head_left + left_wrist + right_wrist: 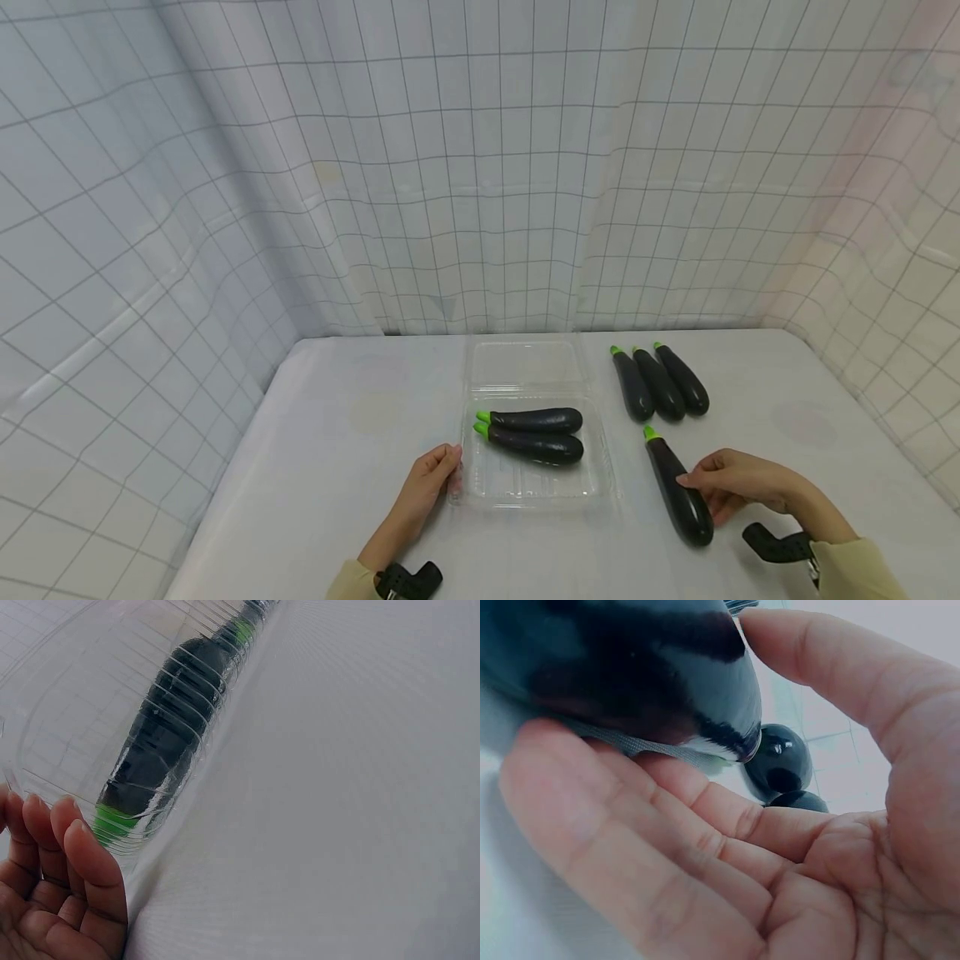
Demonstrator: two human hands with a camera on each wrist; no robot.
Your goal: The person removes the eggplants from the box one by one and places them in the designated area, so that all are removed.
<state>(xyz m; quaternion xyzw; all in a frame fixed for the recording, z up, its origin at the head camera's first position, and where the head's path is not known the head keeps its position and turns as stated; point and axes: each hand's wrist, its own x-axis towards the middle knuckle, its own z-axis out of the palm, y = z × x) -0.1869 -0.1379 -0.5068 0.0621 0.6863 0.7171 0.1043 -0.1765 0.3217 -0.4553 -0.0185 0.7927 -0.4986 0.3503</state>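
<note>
On the right side of the white table, my right hand [738, 483] grips a dark eggplant [678, 492] with a bright green stem end. Its thumb [802, 645] is against one side, and the fingers [577, 795] curve along the other. My left hand [427, 483] holds the left edge of a clear plastic container [525, 492], whose lid is folded back. Inside its base, two eggplants [536, 446] lie side by side, green ends to the left. Through the container's ribbed wall in the left wrist view, an eggplant [161, 727] shows above my curled fingers [94, 855].
Three more eggplants [660, 383] lie together at the back right, green ends away from me. The open lid [528, 364] reaches toward the table's back edge. Checked white curtains [510, 208] hang behind and on both sides of the table [337, 417].
</note>
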